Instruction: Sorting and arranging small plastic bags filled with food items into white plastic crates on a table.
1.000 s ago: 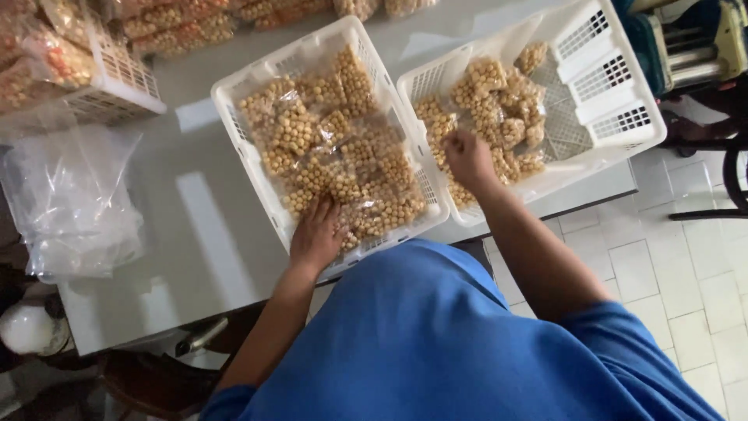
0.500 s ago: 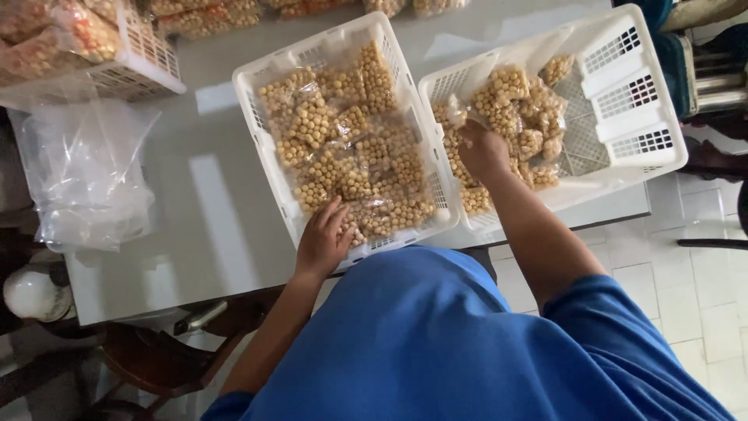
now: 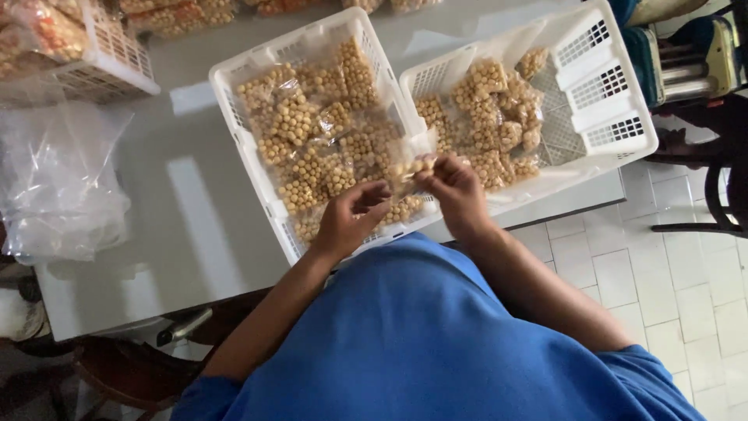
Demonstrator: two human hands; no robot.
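Counting three white baskets on the grey table (image 3: 202,226): a full basket (image 3: 234,132), a half-full basket (image 3: 615,101) beside it, a corner basket (image 3: 117,66). Two hands.

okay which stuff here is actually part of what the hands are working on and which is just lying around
In use: left hand and right hand together hold a small snack packet; left basket, right basket.

Lying about: clear bags, far basket, grey table.
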